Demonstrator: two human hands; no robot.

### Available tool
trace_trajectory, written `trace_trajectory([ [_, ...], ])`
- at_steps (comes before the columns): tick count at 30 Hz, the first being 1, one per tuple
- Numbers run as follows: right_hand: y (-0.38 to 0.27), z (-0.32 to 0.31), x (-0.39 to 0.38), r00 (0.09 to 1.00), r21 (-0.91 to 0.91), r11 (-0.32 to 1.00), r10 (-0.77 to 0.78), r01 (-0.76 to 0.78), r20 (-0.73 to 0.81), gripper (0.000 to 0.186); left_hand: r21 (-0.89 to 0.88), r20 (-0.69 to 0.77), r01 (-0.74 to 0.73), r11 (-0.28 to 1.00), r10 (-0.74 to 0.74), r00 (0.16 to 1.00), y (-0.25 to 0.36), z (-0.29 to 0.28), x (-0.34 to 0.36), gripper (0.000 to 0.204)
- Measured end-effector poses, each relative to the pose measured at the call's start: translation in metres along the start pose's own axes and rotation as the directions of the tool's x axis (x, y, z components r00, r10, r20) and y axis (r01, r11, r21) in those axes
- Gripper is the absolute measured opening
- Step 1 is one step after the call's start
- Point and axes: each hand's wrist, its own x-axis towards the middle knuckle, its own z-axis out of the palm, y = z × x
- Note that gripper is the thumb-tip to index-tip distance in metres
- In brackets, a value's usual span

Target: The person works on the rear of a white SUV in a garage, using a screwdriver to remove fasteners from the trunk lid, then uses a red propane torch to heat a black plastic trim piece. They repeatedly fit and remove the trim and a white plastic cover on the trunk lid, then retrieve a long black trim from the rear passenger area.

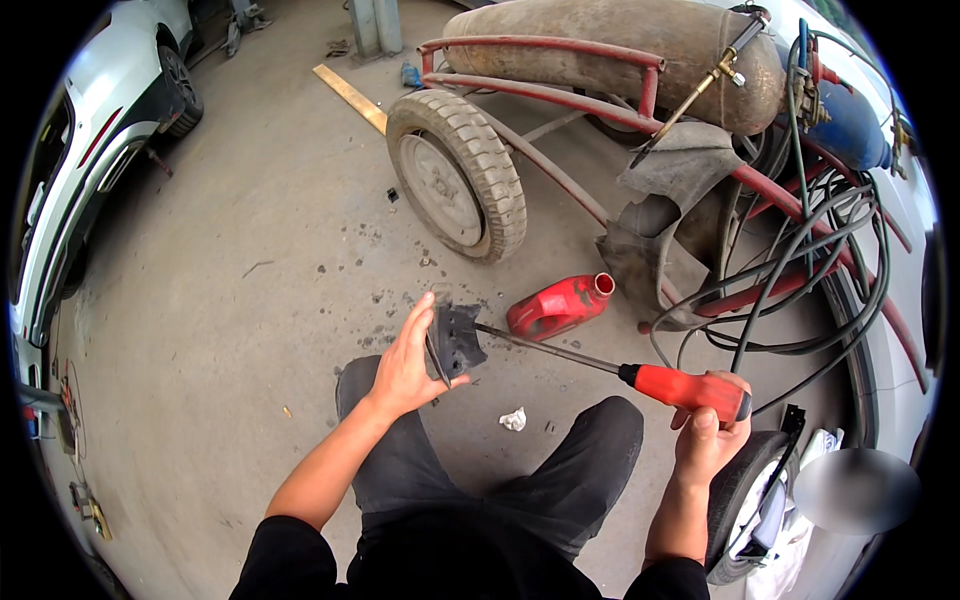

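Between the two bent knees, above the concrete floor, one dark flat part with worn, ragged edges is held up by the left hand. This hand is closed on the part, the thumb on the near side and the fingers behind it. One screwdriver with a red handle and a long metal shaft is gripped by the right hand, which is wrapped firmly around the handle. The tip of the shaft is placed against the right edge of the dark part; whether it is pushed into a gap cannot be told.

As a judgement, the work is in its middle: the part is already off any vehicle and in the hand, and the tool is applied to it, but nothing is seen separated from it yet.

A little further, one small crumpled white scrap lies on the floor between the legs. Beyond the hands, one red plastic canister lies on its side with its mouth open. Behind it stands one cart with a red tube frame, on which one big rusty cylinder and one blue cylinder are carried. One cart wheel is fully seen. Black hoses hang in several loops; they cannot be counted. At the far left, one silver car is parked.
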Motion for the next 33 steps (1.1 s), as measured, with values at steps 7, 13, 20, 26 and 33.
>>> trace_trajectory([
  [7, 0.0016, 0.0072, 0.0024, 1.000, 0.016, 1.000, 0.019, -0.019, 0.005, 0.066, -0.039, -0.004, -0.035, 0.999, 0.035, 0.999, -0.0014, 0.0024, -0.0013, 0.119],
  [13, 0.0028, 0.0075, 0.0022, 1.000, -0.007, 1.000, 0.026, -0.026, 0.009, 0.067, -0.051, -0.017, -0.065, 0.997, 0.064, 0.998, 0.0014, 0.0021, 0.0002, 0.120],
  [20, 0.0020, 0.0112, 0.0050, 1.000, 0.004, 1.000, -0.005, 0.005, -0.023, 0.068, -0.062, -0.012, -0.059, 0.996, 0.058, 0.998, 0.0000, 0.0034, -0.0020, 0.120],
  [26, 0.0012, 0.0091, 0.0024, 1.000, -0.014, 1.000, 0.015, -0.015, 0.013, 0.067, -0.064, -0.005, -0.050, 0.997, 0.050, 0.999, -0.0016, 0.0027, -0.0029, 0.120],
  [33, -0.0019, 0.0105, 0.0020, 1.000, -0.009, 1.000, 0.006, -0.006, 0.003, 0.068, -0.058, -0.005, -0.050, 0.997, 0.050, 0.999, -0.0005, 0.0019, -0.0026, 0.118],
])
